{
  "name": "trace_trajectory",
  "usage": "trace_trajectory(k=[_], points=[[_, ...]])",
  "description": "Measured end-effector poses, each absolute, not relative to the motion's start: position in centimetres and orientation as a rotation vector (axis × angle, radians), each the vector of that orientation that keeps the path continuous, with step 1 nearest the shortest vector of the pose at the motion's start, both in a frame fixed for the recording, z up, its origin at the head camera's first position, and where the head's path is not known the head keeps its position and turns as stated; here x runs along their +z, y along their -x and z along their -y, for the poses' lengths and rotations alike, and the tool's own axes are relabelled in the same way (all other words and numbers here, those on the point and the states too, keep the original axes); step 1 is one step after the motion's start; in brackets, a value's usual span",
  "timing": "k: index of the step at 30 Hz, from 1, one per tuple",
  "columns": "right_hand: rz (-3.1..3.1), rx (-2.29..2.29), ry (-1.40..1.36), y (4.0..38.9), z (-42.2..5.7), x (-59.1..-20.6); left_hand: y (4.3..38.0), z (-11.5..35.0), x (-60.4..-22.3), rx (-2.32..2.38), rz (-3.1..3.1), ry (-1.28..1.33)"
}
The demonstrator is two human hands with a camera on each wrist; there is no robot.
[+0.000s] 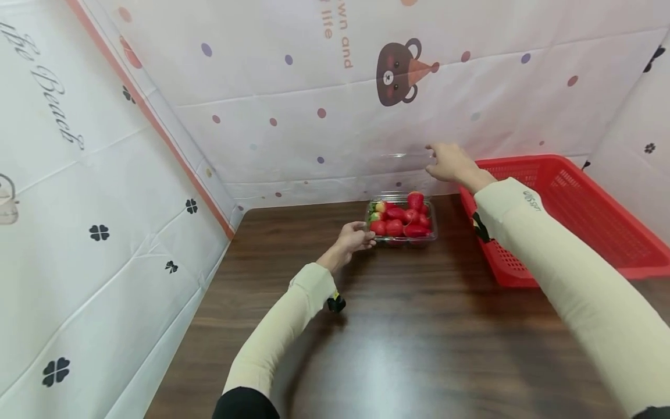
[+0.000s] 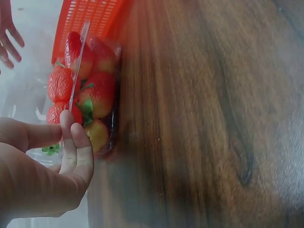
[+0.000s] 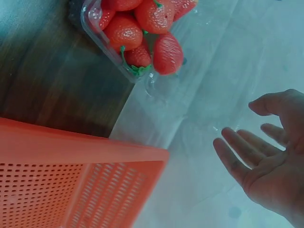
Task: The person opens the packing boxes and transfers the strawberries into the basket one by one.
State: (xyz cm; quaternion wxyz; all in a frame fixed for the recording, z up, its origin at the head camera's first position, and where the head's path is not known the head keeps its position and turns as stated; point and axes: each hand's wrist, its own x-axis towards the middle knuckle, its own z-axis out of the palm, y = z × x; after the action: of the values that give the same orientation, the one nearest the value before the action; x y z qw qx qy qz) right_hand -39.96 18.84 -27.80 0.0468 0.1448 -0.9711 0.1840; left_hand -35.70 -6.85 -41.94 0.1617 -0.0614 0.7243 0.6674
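A clear plastic clamshell box [image 1: 388, 238] full of red strawberries [image 1: 395, 227] stands at the back of the table. Its transparent lid is raised behind it, only faintly visible against the cloth. My left hand [image 1: 352, 240] pinches the box's left front rim between thumb and fingers; the left wrist view shows that hand [image 2: 57, 166] with the thin edge between them. To the right of the lid, my right hand [image 1: 450, 163] hovers above the table. In the right wrist view the right hand [image 3: 270, 161] has its fingers spread, with nothing between them.
A red perforated basket [image 1: 591, 209] stands on the right, under my right forearm. The brown wooden table [image 1: 398, 326] reaches back to a patterned white cloth [image 1: 293, 145] hung as a wall. Another cloth wall [image 1: 104, 256] closes the left side.
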Motion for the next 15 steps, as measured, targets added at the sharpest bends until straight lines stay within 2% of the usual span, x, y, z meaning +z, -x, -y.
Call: trace_trajectory(k=[9,15], points=[[3.040,0.476,-0.547,40.0,-18.1,-28.7,35.3,5.9,-42.0,2.002,-1.951,0.170],[3.204,0.430,-0.496,39.4,-17.0,-29.4,35.6,6.2,-41.7,1.602,-2.379,0.033]])
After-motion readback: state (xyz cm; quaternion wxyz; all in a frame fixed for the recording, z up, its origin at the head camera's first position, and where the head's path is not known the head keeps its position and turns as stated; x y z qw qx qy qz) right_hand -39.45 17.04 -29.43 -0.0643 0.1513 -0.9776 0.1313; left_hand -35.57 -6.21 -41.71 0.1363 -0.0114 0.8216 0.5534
